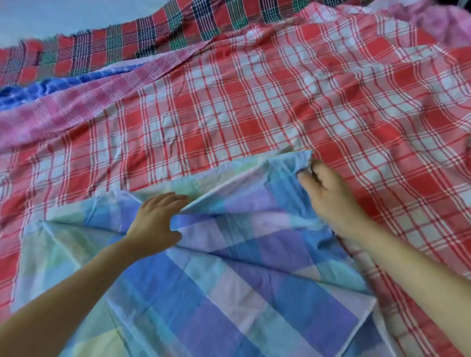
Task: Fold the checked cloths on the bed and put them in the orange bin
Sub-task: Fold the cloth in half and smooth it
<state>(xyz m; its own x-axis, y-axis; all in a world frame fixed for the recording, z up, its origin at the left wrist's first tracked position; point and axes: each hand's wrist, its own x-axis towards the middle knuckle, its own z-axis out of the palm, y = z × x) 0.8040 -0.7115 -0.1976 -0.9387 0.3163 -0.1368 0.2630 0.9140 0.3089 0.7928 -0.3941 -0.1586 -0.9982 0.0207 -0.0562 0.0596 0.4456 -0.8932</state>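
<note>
Cloth first: pastel checked cloth (236,289), big squares of blue, lilac, pale green and yellow, lying at the near side of the bed (50,15), spread over the other cloths and rumpled into long diagonal creases. Far edge lifted and bunched between the two hands.

Left hand (155,221) down on the cloth's upper middle, fingers stretched forward over a raised ridge of fabric, thumb tucked below it, ridge caught between thumb and fingers. Right hand (330,196) at the far right corner of the same cloth, fingers curled round a gathered bit of the edge, corner pulled up off the surface; motion-blurred, so exact finger placement hard to read. Bare left forearm (56,296) and right forearm (431,284) reaching in from the bottom corners of the view. Right-hand edge of the cloth running straight down toward the near right.

Underneath and beyond: red-and-white checked cloth (251,107), laid wide and fairly flat, covering most of the bed's middle and right. Along its far left edge, pink checked cloth (71,114) in loose folds, touching it. Beyond that, far left, blue checked cloth (27,89), crumpled, only partly in sight. Farther back, dark red-and-green tartan cloth (190,22) stretched across the top of the view, frayed fringe along its far edge. Pale bare surface of the bed at top left. More pink fabric (440,21) heaped at top right.
</note>
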